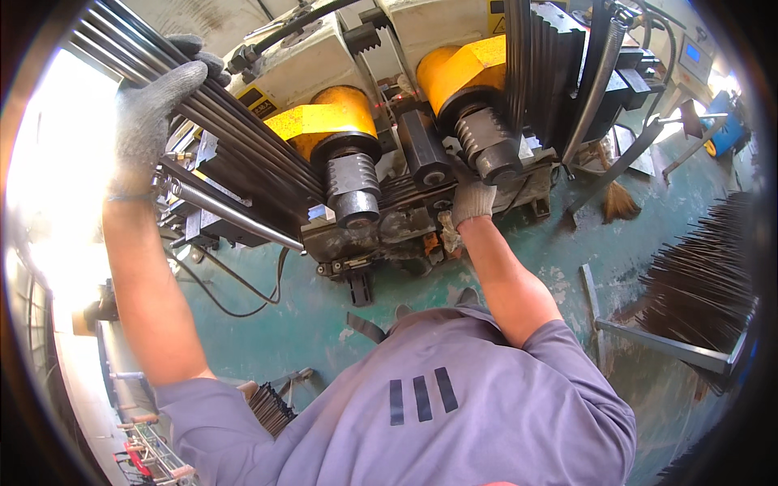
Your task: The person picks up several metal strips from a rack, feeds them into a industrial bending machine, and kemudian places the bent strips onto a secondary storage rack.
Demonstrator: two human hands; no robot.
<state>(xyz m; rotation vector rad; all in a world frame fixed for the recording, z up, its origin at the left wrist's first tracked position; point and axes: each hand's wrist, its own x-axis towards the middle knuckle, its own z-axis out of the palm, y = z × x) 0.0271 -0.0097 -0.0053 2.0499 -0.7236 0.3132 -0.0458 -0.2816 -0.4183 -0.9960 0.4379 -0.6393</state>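
Note:
My left hand (151, 109), in a grey work glove, is closed around a bundle of long dark metal rods (235, 121) at the upper left. Its fingers show on the far side of the rods and its thumb lies across the near side. The rods slant down toward a machine with two yellow heads (332, 113). My right hand (472, 198), also gloved, reaches in beneath the ribbed right spindle (486, 142), beside a black hexagonal block (421, 146). Its fingers are mostly hidden by the machine parts, so their grip does not show. The matching left spindle (353, 186) stands between my hands.
More dark rods (559, 73) stand upright at the machine's right side. A spring-wrapped bar (235, 212) crosses below the left rods. On the green floor are a metal rack of thin rods (697, 283), a broom (620, 202) and a black hose (243, 312).

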